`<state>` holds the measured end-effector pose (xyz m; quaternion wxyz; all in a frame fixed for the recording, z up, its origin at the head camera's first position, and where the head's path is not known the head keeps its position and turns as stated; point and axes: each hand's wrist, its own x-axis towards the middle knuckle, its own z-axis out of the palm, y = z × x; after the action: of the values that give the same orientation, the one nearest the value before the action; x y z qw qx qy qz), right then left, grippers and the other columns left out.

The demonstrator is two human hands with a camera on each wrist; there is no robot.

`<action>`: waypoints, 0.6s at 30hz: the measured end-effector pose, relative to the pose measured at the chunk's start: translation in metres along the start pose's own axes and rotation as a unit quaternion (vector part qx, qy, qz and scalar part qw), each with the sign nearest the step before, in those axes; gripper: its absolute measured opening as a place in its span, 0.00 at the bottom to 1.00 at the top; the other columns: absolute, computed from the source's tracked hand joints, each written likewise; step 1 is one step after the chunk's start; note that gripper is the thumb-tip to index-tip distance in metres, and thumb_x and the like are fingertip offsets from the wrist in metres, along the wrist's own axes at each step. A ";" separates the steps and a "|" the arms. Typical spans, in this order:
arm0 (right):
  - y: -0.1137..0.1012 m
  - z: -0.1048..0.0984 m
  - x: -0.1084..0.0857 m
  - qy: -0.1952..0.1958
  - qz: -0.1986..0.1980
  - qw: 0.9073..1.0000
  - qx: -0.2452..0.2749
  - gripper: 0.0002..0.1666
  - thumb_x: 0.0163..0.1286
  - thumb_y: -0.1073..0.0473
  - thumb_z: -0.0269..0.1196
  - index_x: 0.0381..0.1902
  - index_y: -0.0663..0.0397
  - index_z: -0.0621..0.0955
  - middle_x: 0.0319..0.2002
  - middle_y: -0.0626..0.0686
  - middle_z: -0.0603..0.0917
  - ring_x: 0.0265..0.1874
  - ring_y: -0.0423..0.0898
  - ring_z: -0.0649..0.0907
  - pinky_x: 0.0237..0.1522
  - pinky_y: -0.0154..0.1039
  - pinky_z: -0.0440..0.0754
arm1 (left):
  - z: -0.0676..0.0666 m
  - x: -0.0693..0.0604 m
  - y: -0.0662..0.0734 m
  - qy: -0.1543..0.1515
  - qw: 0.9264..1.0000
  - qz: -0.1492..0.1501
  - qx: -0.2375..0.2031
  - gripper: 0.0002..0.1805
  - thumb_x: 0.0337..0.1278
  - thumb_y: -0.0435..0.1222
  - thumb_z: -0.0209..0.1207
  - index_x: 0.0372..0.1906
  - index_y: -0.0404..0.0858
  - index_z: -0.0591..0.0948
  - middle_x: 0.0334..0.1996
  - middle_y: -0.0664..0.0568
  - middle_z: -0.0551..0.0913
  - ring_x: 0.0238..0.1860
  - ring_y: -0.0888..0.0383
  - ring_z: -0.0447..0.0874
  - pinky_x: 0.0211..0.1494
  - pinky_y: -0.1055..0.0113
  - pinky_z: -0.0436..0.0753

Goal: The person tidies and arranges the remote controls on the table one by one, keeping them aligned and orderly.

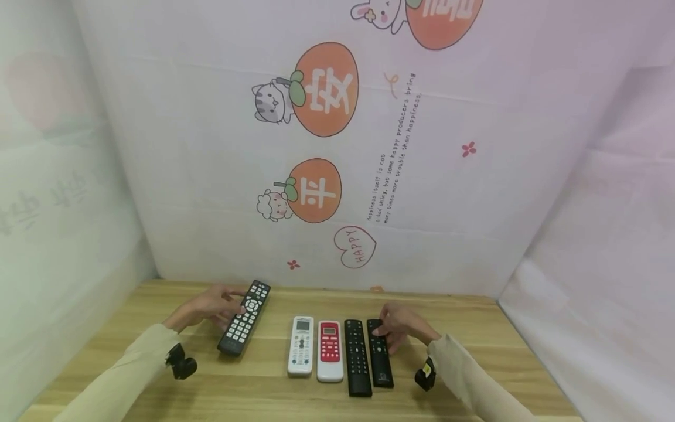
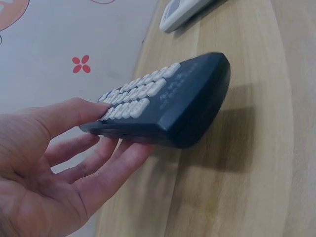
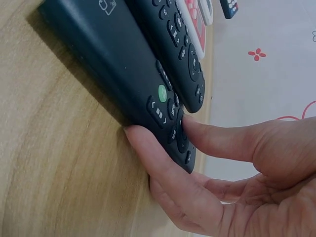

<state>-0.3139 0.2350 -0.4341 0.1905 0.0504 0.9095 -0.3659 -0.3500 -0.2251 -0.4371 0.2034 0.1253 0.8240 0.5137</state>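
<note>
My left hand (image 1: pixel 213 305) grips a black remote control with white buttons (image 1: pixel 245 316), thumb on its face and fingers beneath. In the left wrist view this remote (image 2: pixel 163 103) is tilted and raised off the wood, casting a shadow. At the right, my right hand (image 1: pixel 399 324) pinches the upper end of a slim black remote with a green button (image 1: pixel 381 360). Its thumb is on the button face and its fingers along the side, as the right wrist view shows of that remote (image 3: pixel 113 64). A longer black remote (image 1: pixel 358 357) lies right beside it.
A white remote with a screen (image 1: pixel 300 351) and a red-and-white remote (image 1: pixel 330 351) lie in the row on the wooden table (image 1: pixel 274 404). A printed white cloth (image 1: pixel 211 176) stands behind the table, with white sheets at both sides.
</note>
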 end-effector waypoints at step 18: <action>0.002 -0.001 -0.002 -0.007 -0.020 1.000 0.011 0.19 0.69 0.70 0.69 0.53 0.68 0.73 0.37 0.66 0.81 0.33 0.57 0.88 0.32 0.49 0.91 | 0.015 -0.012 0.006 -0.009 1.000 0.025 -0.012 0.38 0.66 0.31 0.66 0.73 0.19 0.63 0.51 0.33 0.80 0.37 0.51 0.88 0.37 0.55 0.91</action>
<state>-0.3118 0.2370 -0.4343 0.1889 0.0315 0.9048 -0.3803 -0.3330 -0.2158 -0.4351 0.1999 0.1482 0.8127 0.5269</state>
